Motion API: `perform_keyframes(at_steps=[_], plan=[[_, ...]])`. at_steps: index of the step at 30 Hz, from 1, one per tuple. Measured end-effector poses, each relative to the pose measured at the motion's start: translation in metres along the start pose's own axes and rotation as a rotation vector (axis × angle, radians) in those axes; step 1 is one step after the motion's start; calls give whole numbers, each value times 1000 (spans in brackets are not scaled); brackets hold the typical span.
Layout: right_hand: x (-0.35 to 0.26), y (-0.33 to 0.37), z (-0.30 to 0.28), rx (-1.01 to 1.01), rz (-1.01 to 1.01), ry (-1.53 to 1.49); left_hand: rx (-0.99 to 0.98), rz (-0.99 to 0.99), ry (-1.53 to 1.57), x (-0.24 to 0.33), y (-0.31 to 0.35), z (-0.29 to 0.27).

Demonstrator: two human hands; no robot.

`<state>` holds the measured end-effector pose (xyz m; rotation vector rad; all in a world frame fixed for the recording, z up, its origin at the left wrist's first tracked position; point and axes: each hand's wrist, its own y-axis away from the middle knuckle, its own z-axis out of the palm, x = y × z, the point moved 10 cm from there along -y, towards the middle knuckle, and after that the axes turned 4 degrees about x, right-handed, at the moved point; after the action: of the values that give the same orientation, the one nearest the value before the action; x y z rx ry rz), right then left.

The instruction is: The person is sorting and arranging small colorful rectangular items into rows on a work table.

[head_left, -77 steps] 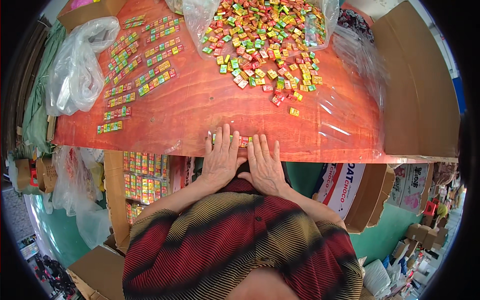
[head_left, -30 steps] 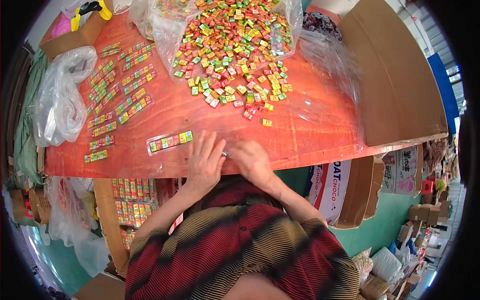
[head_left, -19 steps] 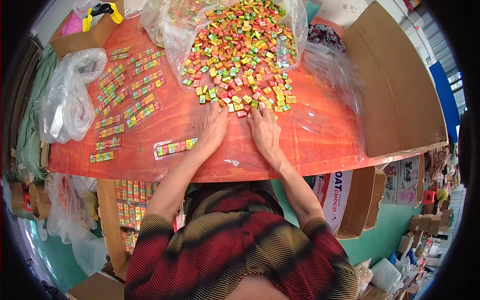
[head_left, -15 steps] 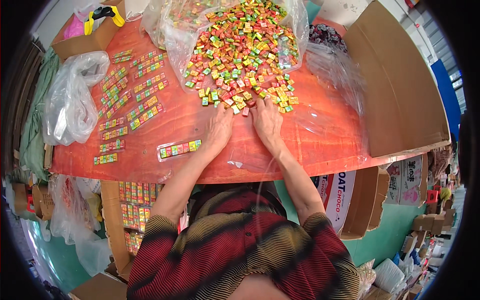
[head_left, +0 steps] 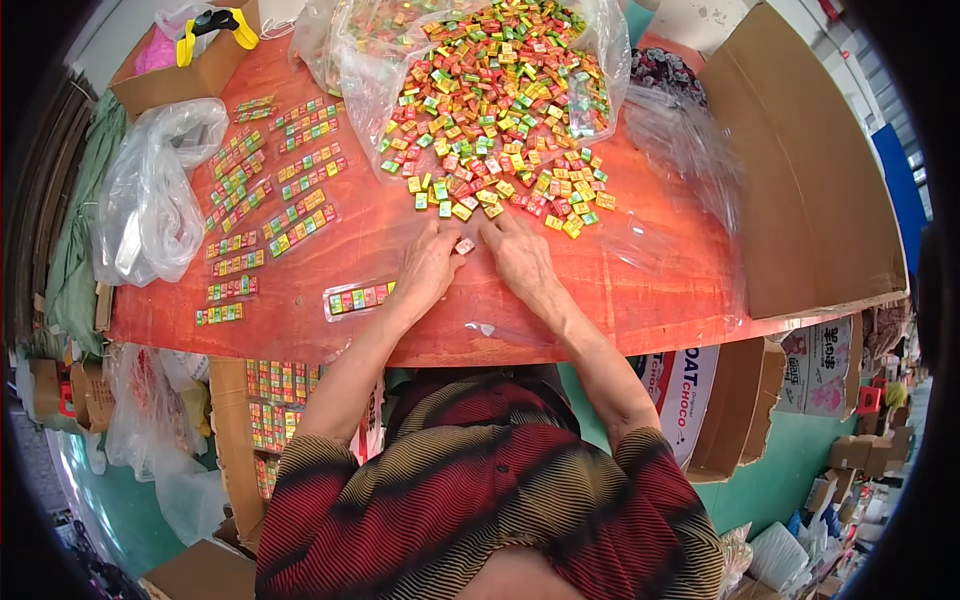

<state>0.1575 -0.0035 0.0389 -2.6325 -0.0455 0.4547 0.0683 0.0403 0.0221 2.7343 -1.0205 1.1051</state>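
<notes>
A heap of small red, yellow, green and orange boxes (head_left: 500, 110) spreads over the red table, its loose near edge in front of my hands. My left hand (head_left: 428, 265) is closed, with a small pale pink box (head_left: 464, 246) at its thumb and fingertips. Beside it, my right hand (head_left: 518, 258) reaches forward with fingers extended, the tips touching or very near a yellow box (head_left: 493, 210) at the heap's edge. Left of my left forearm lies a clear tray (head_left: 360, 299) with a row of the same boxes.
Several filled rows of boxes (head_left: 300, 220) lie on the left of the red table (head_left: 620, 310). Clear plastic bags (head_left: 150, 200) sit at the left edge and around the heap. A tall cardboard panel (head_left: 800, 170) stands at the right. Below the table is a carton (head_left: 232, 430) of packed rows.
Both hands have drawn back slightly from the heap. The pale pink box has come nearer to me, to my left fingertips. The view has shifted a little.
</notes>
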Motion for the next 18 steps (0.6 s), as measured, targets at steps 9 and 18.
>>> perform_keyframes(at_steps=[9,18], plan=[[6,23,0,-132,162,-112,-94,88,-87,0,1,6],[11,21,9,-142,250,-122,-152,114,57,-8,-15,11]])
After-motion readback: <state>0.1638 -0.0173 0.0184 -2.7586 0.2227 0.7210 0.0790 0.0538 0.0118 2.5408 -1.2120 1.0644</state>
